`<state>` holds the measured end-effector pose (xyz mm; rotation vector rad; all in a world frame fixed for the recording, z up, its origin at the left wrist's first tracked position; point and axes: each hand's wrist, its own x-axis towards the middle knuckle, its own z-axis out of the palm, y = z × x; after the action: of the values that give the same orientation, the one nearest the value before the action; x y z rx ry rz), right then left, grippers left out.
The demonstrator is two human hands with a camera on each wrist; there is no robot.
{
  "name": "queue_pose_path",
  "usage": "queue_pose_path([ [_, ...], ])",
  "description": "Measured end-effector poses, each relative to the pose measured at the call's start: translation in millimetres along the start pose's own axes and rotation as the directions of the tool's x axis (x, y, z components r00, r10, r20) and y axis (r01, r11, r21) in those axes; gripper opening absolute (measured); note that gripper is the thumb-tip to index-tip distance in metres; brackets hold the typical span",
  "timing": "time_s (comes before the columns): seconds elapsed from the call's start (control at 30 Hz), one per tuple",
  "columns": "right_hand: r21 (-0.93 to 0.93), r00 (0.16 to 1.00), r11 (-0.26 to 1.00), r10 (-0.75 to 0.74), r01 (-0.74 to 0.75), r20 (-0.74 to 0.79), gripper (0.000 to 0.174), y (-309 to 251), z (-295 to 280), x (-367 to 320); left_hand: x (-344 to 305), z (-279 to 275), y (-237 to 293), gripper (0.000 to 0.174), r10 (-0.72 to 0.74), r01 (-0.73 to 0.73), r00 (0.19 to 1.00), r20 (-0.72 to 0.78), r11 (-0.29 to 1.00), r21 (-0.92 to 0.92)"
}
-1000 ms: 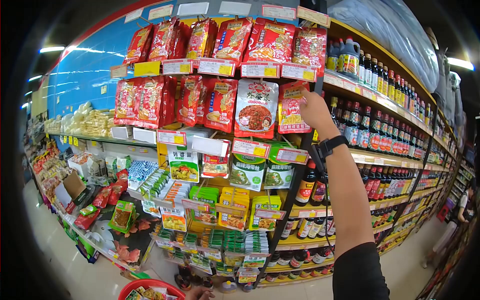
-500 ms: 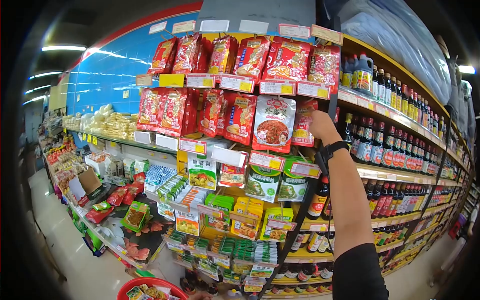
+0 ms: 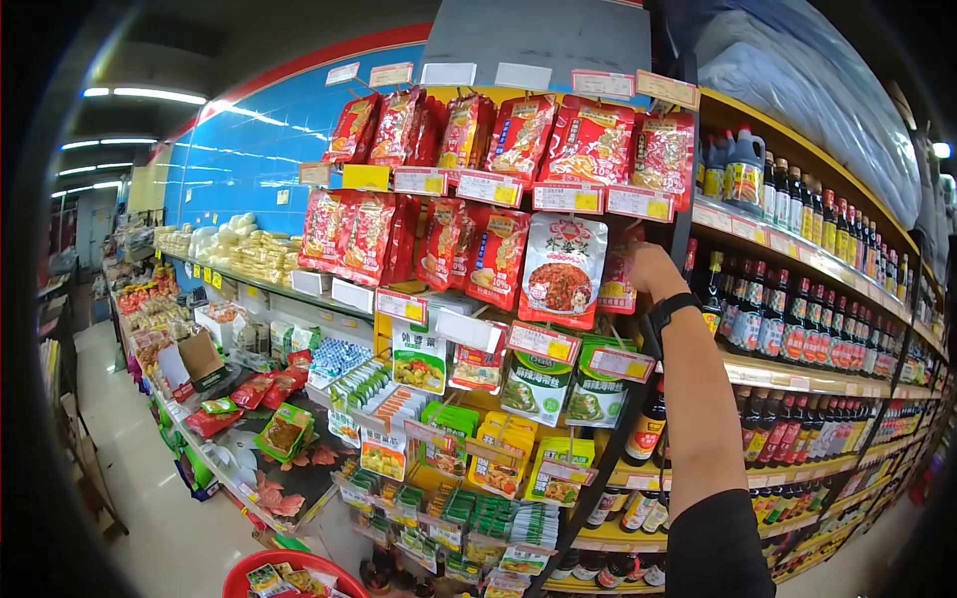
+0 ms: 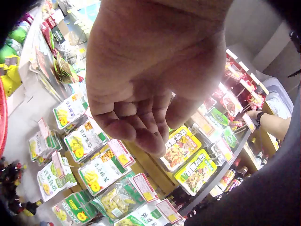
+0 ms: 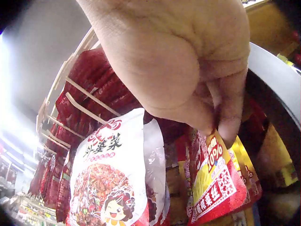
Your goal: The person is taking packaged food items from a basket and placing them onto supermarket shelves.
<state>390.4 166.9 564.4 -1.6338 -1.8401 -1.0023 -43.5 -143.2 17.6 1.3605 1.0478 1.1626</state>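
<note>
My right hand is raised at the end of the second row of hanging pouches. Its thumb and fingers pinch the top of a red and yellow food packet, partly hidden behind the hand in the head view. Just left of that packet hangs a white and red pouch with a bowl of chopped food on its front; another pouch of its kind is behind it. My left hand holds nothing; its fingers hang loosely bent before lower rows of packets, near some yellow packets.
Price tag holders stick out in front of the hooks. Right of a dark upright, shelves carry rows of sauce bottles. Below is a red basket with packets inside. A low display table with goods stands to the left.
The head view has swung, so the shelves sit lower and further right in it. My right hand stays at the red packet, whose front now shows less, turned aside behind the hand.
</note>
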Motion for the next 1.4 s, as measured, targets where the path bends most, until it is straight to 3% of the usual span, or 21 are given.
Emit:
queue_pose_path([
  [0.1,-0.036,0.999,0.999,-0.025,0.026,0.030,0.036,-5.2,-4.5,0.3,-4.0,8.5,5.3,0.016,-0.053,0.053,0.998,-0.019,0.999,0.007],
  [0.3,-0.110,1.000,0.994,-0.009,0.008,-0.008,0.040,-14.5,0.8,-2.9,-4.1,16.3,-8.7,0.013,-0.028,0.025,0.998,-0.051,0.998,-0.053],
  [0.4,-0.206,0.964,0.978,0.026,0.030,0.265,0.036,-22.1,-13.9,-3.2,-6.5,17.7,-10.9,0.014,-0.043,0.042,0.997,-0.070,0.999,-0.019],
  [0.53,-0.097,0.946,0.995,0.032,0.000,0.324,0.035,-22.8,-21.8,-3.7,-8.0,16.5,-29.9,0.019,-0.037,0.040,0.997,-0.074,0.999,0.037],
  [0.6,0.010,0.953,1.000,0.025,-0.029,0.301,0.038,-21.2,-25.7,-5.9,-10.5,15.9,-23.2,0.025,-0.107,0.113,0.992,-0.064,0.989,0.092],
  [0.73,0.296,0.940,0.950,-0.184,0.096,0.288,0.051,-36.5,-81.5,-49.5,-11.1,19.3,-21.6,0.035,-0.080,0.087,0.993,-0.088,0.993,0.077],
  [0.83,0.350,0.934,0.886,-0.350,0.305,0.072,0.041,-34.6,-84.4,-78.5,-9.2,22.4,-8.2,0.037,-0.058,0.065,0.996,-0.070,0.992,0.109],
  [0.93,0.407,0.928,0.871,-0.352,0.276,0.122,0.042,-56.0,-121.0,-123.4,-3.2,27.1,-0.5,0.033,-0.097,0.103,0.994,-0.052,0.985,0.139],
  [1.0,0.382,0.905,0.842,-0.425,0.381,0.036,0.042,-55.1,-125.0,-150.5,1.8,30.7,7.8,0.028,-0.145,0.149,0.989,-0.035,0.978,0.149],
  [1.03,0.349,0.890,0.831,-0.456,0.432,-0.014,0.041,-55.3,-129.5,-165.9,6.9,31.0,6.2,0.025,-0.109,0.109,0.994,-0.008,0.970,0.220],
  [1.1,0.406,0.875,0.808,-0.482,0.428,0.038,0.041,-58.1,-142.9,-196.6,13.4,32.1,-1.9,0.020,-0.045,0.027,0.998,0.043,0.937,0.348],
  [1.17,0.534,0.770,0.694,-0.627,0.483,0.117,0.043,-54.7,-149.4,-221.7,20.7,41.3,14.1,0.016,-0.042,0.023,0.998,0.047,0.932,0.361],
  [1.23,0.726,0.591,0.484,-0.796,0.490,0.131,0.045,-50.6,-142.4,-242.8,22.7,46.7,18.3,0.016,-0.017,-0.012,0.998,0.067,0.915,0.402],
  [1.3,0.882,0.446,0.203,-0.895,0.426,-0.010,0.048,-52.0,-118.9,-265.5,34.1,49.5,4.4,0.016,0.008,-0.055,0.995,0.103,0.885,0.463],
  [1.37,0.938,0.409,0.183,-0.911,0.296,0.049,0.047,-53.6,-102.6,-290.3,35.3,54.5,8.3,0.017,0.008,-0.067,0.992,0.128,0.882,0.467],
  [1.4,0.933,0.402,0.198,-0.913,0.302,0.064,0.043,-57.5,-108.9,-298.8,36.0,61.7,25.8,0.017,0.001,-0.060,0.991,0.134,0.896,0.440],
])
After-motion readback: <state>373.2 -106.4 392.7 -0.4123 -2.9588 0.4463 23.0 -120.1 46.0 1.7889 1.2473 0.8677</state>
